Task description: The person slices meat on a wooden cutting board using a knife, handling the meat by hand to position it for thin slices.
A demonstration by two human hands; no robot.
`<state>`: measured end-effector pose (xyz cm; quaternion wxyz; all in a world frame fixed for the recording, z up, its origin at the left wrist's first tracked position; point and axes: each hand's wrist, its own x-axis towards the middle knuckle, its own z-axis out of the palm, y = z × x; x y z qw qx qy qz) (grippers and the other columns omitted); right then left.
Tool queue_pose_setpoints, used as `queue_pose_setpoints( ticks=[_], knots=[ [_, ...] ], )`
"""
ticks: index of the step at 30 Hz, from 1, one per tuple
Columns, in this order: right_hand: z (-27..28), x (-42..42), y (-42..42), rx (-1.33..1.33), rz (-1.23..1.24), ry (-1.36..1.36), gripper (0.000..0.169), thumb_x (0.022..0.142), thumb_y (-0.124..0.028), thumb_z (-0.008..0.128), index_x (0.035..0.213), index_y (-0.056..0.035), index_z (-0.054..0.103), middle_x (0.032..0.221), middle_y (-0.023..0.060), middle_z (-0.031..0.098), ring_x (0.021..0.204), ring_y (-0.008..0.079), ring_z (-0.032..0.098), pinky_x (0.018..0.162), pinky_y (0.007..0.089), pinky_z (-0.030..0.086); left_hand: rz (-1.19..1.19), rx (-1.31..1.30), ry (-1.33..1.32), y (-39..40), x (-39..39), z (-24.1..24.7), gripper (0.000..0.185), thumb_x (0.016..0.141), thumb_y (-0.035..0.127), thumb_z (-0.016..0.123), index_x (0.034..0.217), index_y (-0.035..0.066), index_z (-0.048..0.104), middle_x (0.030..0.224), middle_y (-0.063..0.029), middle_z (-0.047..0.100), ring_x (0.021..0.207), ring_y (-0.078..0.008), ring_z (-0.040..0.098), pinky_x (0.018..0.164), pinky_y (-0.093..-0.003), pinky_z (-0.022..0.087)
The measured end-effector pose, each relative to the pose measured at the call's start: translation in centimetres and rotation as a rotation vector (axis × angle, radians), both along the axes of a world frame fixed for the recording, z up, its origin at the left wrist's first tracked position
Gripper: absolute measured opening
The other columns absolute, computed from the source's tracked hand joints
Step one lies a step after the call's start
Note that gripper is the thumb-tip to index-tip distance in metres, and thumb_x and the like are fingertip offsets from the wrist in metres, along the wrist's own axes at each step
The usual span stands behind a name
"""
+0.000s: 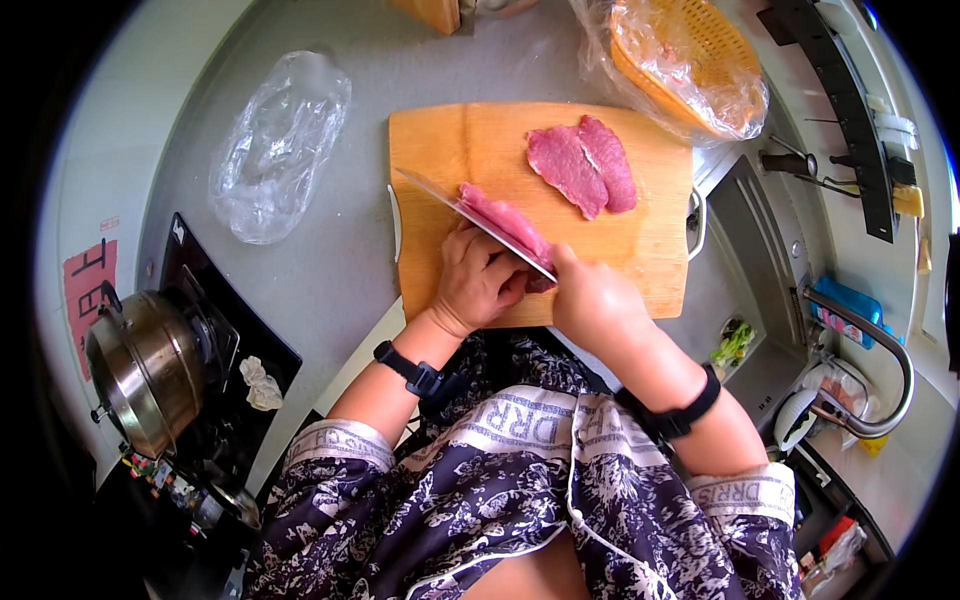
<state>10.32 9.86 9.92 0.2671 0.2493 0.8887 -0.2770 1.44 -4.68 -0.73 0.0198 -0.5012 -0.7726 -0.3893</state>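
A wooden cutting board [435,139] with metal side handles lies before me on the counter. My right hand [600,296] is wrapped around the kitchen knife, whose handle is hidden in the fist. The knife's blade [435,191] slants from upper left to lower right along a piece of raw red meat [510,221]. Behind the blade, my left hand [480,274] presses on the meat with curled fingers; the part under them is mostly hidden. Farther back on the board lie two flat slices of raw meat [570,165], side by side and touching.
A clear plastic bag [281,150] rests on the grey counter at left. An orange basket [724,37] with plastic film stands behind the board's right corner. At left, a metal pot [142,367] sits on the stove. The sink [750,225] and curved faucet [904,375] are at right.
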Motion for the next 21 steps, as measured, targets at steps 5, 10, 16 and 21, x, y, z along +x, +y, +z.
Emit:
queue_pose_setpoints(
  ticks=[5, 10, 16, 21],
  knots=[
    [0.9, 0.9, 0.6, -0.024, -0.002, -0.083, 0.024, 0.084, -0.007, 0.05, 0.108, -0.0061, 0.05, 0.077, 0.0246, 0.066, 0.073, 0.0431, 0.066, 0.071, 0.0542, 0.051, 0.031, -0.045, 0.0, 0.1, 0.1, 0.1, 0.026, 0.066, 0.017, 0.074, 0.091, 0.022, 0.068, 0.104, -0.0011, 0.056, 0.105, -0.0278, 0.05, 0.098, -0.0434, 0.039],
    [3.5, 3.6, 1.8, -0.011, -0.039, -0.349, 0.024, 0.084, -0.008, 0.05, 0.108, -0.0064, 0.05, 0.08, 0.025, 0.067, 0.078, 0.0424, 0.066, 0.071, 0.0526, 0.051, 0.024, -0.035, -0.017, -0.3, 0.1, -0.1, 0.027, 0.066, 0.018, 0.074, 0.092, 0.023, 0.068, 0.105, -0.0016, 0.056, 0.105, -0.0282, 0.05, 0.095, -0.0423, 0.04],
    [0.4, -3.2, 0.6, -0.045, 0.102, -0.187, 0.025, 0.086, -0.01, 0.052, 0.11, -0.004, 0.046, 0.088, 0.0223, 0.068, 0.084, 0.0397, 0.068, 0.072, 0.0496, 0.054, 0.057, -0.027, -0.024, 0.2, -0.4, 0.1, 0.03, 0.064, 0.018, 0.074, 0.093, 0.021, 0.068, 0.106, -0.0016, 0.056, 0.103, -0.0287, 0.051, 0.091, -0.0421, 0.04],
    [1.9, 1.1, 1.9, -0.017, 0.054, -0.211, 0.023, 0.086, -0.009, 0.051, 0.108, -0.0043, 0.046, 0.088, 0.0233, 0.068, 0.084, 0.0408, 0.067, 0.074, 0.0502, 0.053, 0.021, -0.005, 0.007, 0.7, -0.6, 0.4, 0.027, 0.065, 0.017, 0.074, 0.091, 0.02, 0.067, 0.104, -0.0015, 0.056, 0.101, -0.0268, 0.053, 0.089, -0.0422, 0.041]
  ],
)
